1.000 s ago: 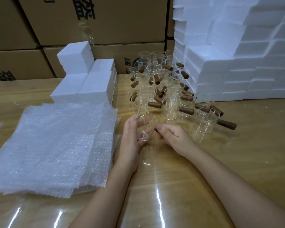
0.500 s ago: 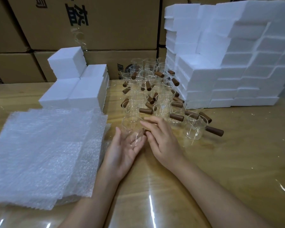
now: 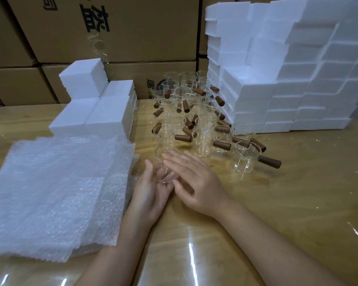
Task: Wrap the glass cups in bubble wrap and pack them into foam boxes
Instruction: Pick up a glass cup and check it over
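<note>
A clear glass cup (image 3: 163,162) lies in my left hand (image 3: 151,195), which is turned palm up and holds it between thumb and fingers. My right hand (image 3: 196,182) lies palm down across the cup with straight fingers that touch it; the cup's handle is hidden under that hand. A thick stack of bubble wrap sheets (image 3: 56,182) lies just left of my hands. Behind them stand several more glass cups with brown wooden handles (image 3: 194,114). White foam boxes (image 3: 95,114) sit at the back left.
A tall pile of foam boxes (image 3: 277,83) fills the right back. A lone cup (image 3: 244,159) stands right of my hands. Cardboard cartons (image 3: 132,27) wall off the back. The glossy wooden table (image 3: 287,213) stretches to the right and front.
My right hand let go of the handle, opened and slid flat over the cup. My left hand turned more palm up under the cup. The camera tilted up slightly.
</note>
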The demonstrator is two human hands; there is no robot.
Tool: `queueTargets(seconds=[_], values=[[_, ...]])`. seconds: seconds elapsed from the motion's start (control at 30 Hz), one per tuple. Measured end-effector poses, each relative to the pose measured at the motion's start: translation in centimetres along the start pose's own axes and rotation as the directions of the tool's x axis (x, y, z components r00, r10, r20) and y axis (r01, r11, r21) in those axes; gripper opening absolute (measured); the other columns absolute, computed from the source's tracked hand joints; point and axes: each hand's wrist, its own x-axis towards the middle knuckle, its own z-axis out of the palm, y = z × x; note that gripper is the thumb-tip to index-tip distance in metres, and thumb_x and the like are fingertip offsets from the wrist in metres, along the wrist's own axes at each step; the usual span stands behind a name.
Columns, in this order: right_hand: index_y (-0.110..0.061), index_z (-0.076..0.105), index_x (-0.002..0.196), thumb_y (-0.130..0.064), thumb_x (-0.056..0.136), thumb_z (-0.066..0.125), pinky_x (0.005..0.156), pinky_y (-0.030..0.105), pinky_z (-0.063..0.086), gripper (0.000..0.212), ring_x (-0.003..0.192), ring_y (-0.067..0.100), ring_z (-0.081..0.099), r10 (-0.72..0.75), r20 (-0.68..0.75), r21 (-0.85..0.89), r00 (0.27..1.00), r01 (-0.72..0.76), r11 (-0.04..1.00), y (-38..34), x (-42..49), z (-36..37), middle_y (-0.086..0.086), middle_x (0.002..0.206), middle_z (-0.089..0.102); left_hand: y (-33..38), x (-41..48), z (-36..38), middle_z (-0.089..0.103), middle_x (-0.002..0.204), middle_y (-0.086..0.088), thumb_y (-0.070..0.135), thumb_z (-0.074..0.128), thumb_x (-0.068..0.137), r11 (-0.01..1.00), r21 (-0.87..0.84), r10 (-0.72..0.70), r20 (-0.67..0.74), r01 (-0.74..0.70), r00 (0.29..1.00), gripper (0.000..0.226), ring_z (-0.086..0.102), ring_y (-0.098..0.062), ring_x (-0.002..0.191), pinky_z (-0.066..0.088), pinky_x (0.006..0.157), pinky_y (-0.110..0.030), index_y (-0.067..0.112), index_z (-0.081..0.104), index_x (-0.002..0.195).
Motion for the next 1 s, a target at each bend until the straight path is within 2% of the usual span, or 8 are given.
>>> queueTargets(seconds=[0.13, 0.33, 0.47, 0.67, 0.77, 0.87, 0.93, 1.0], values=[[-0.002, 0.056, 0.13, -0.002, 0.083, 0.064, 0.11, 0.046, 0.035, 0.048, 0.134, 0.02, 0.044, -0.023, 0.003, 0.011, 1.0, 0.023, 1.0, -0.3, 0.0, 0.2, 0.009, 0.141, 0.051, -0.1, -0.4, 0.4, 0.063, 0.126, -0.015, 0.044, 0.02, 0.102, 1.0, 0.014, 0.004, 0.054, -0.005, 0.999, 0.057, 0.06, -0.023, 0.117, 0.056, 0.082, -0.03, 0.009, 0.061, 0.119], [-0.005, 0.051, 0.136, -0.01, 0.087, 0.062, 0.114, 0.048, 0.029, 0.05, 0.137, 0.021, 0.04, -0.019, 0.035, -0.059, 0.999, 0.021, 0.998, 0.0, 0.1, 0.2, 0.007, 0.145, 0.046, -0.3, -0.4, 0.5, 0.059, 0.131, -0.013, 0.04, 0.016, 0.104, 0.993, 0.101, 0.052, 0.085, -0.06, 0.995, 0.053, 0.056, -0.021, 0.123, 0.051, 0.095, -0.032, 0.009, 0.05, 0.131], [-0.01, 0.042, 0.142, -0.027, 0.093, 0.05, 0.117, 0.05, 0.019, 0.052, 0.143, 0.017, 0.029, 0.089, 0.071, -0.08, 0.993, -0.083, 0.993, 0.1, 0.0, 0.2, 0.001, 0.151, 0.037, -0.5, -0.6, 0.7, 0.056, 0.136, -0.014, 0.037, 0.016, 0.104, 0.976, 0.199, 0.064, 0.135, -0.09, 0.989, 0.052, 0.049, -0.026, 0.13, 0.035, 0.11, -0.042, 0.009, 0.041, 0.139], [-0.019, 0.029, 0.149, -0.046, 0.095, 0.033, 0.12, 0.045, 0.004, 0.06, 0.146, 0.009, 0.013, 0.239, 0.144, -0.082, 0.96, -0.229, 0.97, 0.5, 0.0, -0.1, -0.009, 0.157, 0.022, -0.7, -0.2, 0.5, 0.052, 0.139, -0.014, 0.037, 0.023, 0.103, 0.984, 0.169, 0.038, 0.108, -0.056, 0.993, 0.052, 0.051, -0.028, 0.127, 0.035, 0.11, -0.047, 0.009, 0.035, 0.144], [-0.02, 0.027, 0.15, -0.049, 0.095, 0.031, 0.12, 0.045, 0.004, 0.062, 0.147, 0.007, 0.01, 0.259, 0.159, -0.077, 0.953, -0.249, 0.965, 0.5, 0.0, -0.1, -0.01, 0.158, 0.02, -0.8, 0.0, 0.1, 0.055, 0.136, -0.015, 0.039, 0.029, 0.1, 0.991, 0.127, 0.038, 0.085, -0.048, 0.996, 0.053, 0.054, -0.028, 0.124, 0.045, 0.104, -0.043, 0.008, 0.038, 0.141], [-0.02, 0.029, 0.149, -0.049, 0.094, 0.03, 0.12, 0.045, 0.006, 0.062, 0.146, 0.007, 0.011, 0.269, 0.158, -0.052, 0.95, -0.264, 0.963, 0.4, 0.0, -0.1, -0.01, 0.157, 0.021, -0.9, 0.2, -0.1, 0.064, 0.124, -0.012, 0.042, 0.038, 0.093, 0.996, 0.073, 0.048, 0.059, -0.052, 0.997, 0.051, 0.061, -0.028, 0.116, 0.055, 0.087, -0.036, 0.009, 0.046, 0.131], [-0.02, 0.031, 0.148, -0.049, 0.094, 0.03, 0.12, 0.045, 0.007, 0.061, 0.146, 0.007, 0.013, 0.274, 0.15, -0.027, 0.95, -0.273, 0.962, 0.3, 0.0, -0.1, -0.01, 0.156, 0.023, -0.9, 0.3, -0.3, 0.071, 0.11, -0.01, 0.043, 0.043, 0.089, 0.997, 0.055, 0.059, 0.043, -0.062, 0.997, 0.046, 0.065, -0.027, 0.108, 0.057, 0.08, -0.034, 0.011, 0.054, 0.119], [-0.02, 0.035, 0.146, -0.046, 0.094, 0.032, 0.119, 0.044, 0.009, 0.059, 0.146, 0.007, 0.015, 0.281, 0.132, 0.002, 0.951, -0.284, 0.959, 0.3, 0.0, -0.2, -0.01, 0.155, 0.026, -0.9, 0.4, -0.3, 0.071, 0.108, -0.01, 0.044, 0.044, 0.086, 0.997, 0.042, 0.062, 0.02, -0.063, 0.998, 0.043, 0.066, -0.028, 0.107, 0.057, 0.078, -0.034, 0.011, 0.058, 0.111]])
